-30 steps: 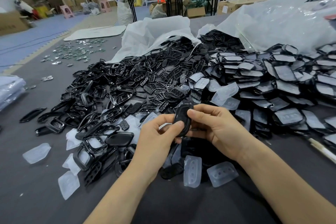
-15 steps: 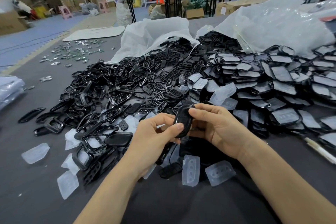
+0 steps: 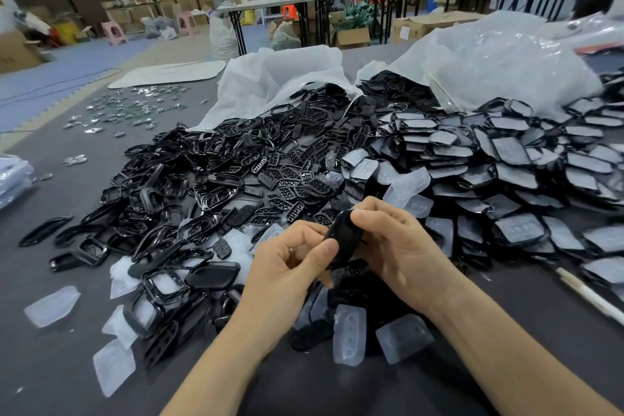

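A black key-fob shell [image 3: 341, 240] is held edge-on between both hands above the dark table [image 3: 60, 378]. My left hand [image 3: 287, 267] pinches its lower end with thumb and curled fingers. My right hand [image 3: 395, 250] grips its upper end, thumb on the near side and fingers curled behind. Behind the hands spreads a large heap of black shell frames and button inserts [image 3: 256, 165]. To the right lies a heap of shells with translucent pads [image 3: 506, 162]. Loose translucent rubber pads [image 3: 349, 334] lie just in front of my wrists.
Two white plastic bags [image 3: 280, 78] spill the parts at the back. Small metal pieces [image 3: 135, 108] are scattered far left. A pale stick [image 3: 587, 295] lies at the right. Clear bags [image 3: 13, 179] sit at the left edge. Tables, boxes and a person stand in the background.
The view has tilted up slightly. Both hands keep the black shell between them and have turned it a little, with my right thumb now pressing over its top end.
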A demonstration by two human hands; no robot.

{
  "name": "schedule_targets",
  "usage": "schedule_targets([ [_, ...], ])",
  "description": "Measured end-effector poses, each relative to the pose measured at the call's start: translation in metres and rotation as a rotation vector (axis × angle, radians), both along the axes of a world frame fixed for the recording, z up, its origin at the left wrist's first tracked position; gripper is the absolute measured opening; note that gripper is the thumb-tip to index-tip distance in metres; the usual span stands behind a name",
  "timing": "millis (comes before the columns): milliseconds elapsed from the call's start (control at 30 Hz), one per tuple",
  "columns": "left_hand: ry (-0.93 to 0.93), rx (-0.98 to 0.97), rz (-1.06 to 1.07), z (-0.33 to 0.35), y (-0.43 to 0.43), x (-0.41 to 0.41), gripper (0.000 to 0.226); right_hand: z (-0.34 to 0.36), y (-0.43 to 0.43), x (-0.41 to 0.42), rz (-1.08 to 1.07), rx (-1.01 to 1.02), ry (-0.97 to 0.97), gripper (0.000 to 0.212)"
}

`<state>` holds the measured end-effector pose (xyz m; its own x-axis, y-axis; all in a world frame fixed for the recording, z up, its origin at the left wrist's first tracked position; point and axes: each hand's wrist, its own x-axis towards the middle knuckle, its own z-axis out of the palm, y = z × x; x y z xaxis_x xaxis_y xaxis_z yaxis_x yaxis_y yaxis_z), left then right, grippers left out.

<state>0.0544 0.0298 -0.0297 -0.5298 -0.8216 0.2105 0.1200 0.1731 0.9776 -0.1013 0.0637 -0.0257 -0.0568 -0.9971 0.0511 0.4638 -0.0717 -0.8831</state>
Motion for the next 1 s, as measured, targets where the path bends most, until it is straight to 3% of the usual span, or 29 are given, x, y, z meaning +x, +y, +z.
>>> schedule_targets([
  [333,0.018,0.051,0.025,0.0,-0.001,0.004,0.021,0.001,-0.001,-0.01,0.043,0.055,0.269,0.005],
  [567,0.08,0.12,0.124,-0.006,0.001,-0.006,0.018,-0.004,-0.004,-0.002,-0.049,0.016,0.206,0.011],
  [767,0.04,0.237,0.219,-0.016,-0.002,-0.006,0.012,-0.005,-0.003,0.006,-0.245,-0.054,0.689,0.01],
  [900,0.006,0.265,0.179,-0.014,-0.004,-0.002,0.029,0.0,-0.001,0.0,-0.12,-0.002,0.517,0.01],
  [1000,0.095,0.372,0.06,-0.009,-0.007,-0.001,0.022,0.002,0.001,-0.006,0.042,0.057,0.341,0.006],
])
